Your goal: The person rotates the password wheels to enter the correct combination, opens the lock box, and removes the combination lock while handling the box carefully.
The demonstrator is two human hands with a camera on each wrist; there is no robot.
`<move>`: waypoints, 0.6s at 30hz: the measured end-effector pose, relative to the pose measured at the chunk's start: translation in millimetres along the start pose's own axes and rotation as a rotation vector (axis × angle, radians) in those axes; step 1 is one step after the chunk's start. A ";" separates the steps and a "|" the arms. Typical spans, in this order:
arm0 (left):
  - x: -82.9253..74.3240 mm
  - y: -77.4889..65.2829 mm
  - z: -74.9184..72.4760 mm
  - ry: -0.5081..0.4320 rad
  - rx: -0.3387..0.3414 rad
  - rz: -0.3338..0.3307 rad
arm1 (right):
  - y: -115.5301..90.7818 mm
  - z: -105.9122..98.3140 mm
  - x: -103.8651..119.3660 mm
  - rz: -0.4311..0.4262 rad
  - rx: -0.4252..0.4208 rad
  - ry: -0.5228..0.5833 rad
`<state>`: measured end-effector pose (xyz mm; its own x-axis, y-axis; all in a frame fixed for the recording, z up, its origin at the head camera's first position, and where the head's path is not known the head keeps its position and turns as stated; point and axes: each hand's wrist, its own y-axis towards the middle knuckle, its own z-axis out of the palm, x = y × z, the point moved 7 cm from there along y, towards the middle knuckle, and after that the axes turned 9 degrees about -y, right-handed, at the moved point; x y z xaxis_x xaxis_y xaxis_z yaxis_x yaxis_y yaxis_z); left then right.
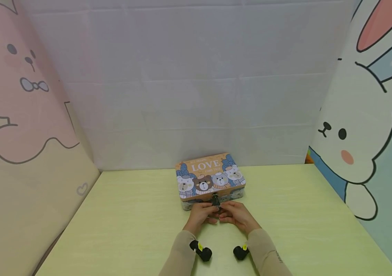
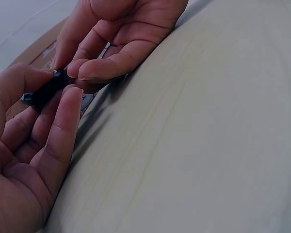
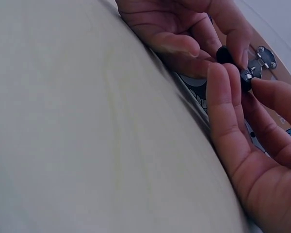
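A lunchbox-shaped tin box (image 1: 213, 176) with cartoon bears and the word LOVE on its lid stands lid-up, slightly turned. At the middle of its front, by a metal hasp (image 3: 266, 57), is a small black padlock (image 1: 215, 199) with silvery details. My left hand (image 1: 199, 215) pinches this padlock (image 2: 48, 90) from the left between thumb and fingers. From the other side my right hand (image 1: 239, 215) pinches it too, thumb and fingertips on it in the right wrist view. The fingertips of both hands nearly meet and hide part of the padlock.
The box stands on a pale yellow-green table (image 1: 130, 222), close to its back edge. A white cloth wall (image 1: 199, 84) rises behind. Side panels with a pink bear (image 1: 20, 76) and a white rabbit (image 1: 354, 134) flank the table. Black wrist cameras (image 1: 203, 253) sit at both sleeves.
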<state>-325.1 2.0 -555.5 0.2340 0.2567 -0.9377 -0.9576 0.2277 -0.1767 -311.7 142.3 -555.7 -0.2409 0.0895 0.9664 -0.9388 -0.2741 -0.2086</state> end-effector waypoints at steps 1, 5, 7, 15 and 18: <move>0.1 0.1 -0.2 0.000 0.000 0.000 | 0.2 -0.1 0.0 0.002 -0.002 -0.001; 1.3 1.2 -1.6 0.004 -0.002 0.001 | -0.3 0.4 0.5 0.003 -0.004 -0.004; 1.2 0.9 -2.0 0.007 -0.003 0.005 | -0.3 0.4 0.6 0.006 -0.006 -0.005; 1.9 1.8 -1.8 -0.011 0.006 -0.002 | -0.6 0.1 0.5 0.008 -0.010 -0.003; 1.2 1.4 -1.6 -0.009 0.004 0.003 | -0.3 0.1 0.9 0.007 -0.011 -0.002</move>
<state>-326.5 1.1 -557.4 0.2326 0.2658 -0.9355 -0.9576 0.2308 -0.1725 -311.6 142.4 -554.7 -0.2466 0.0862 0.9653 -0.9399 -0.2639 -0.2166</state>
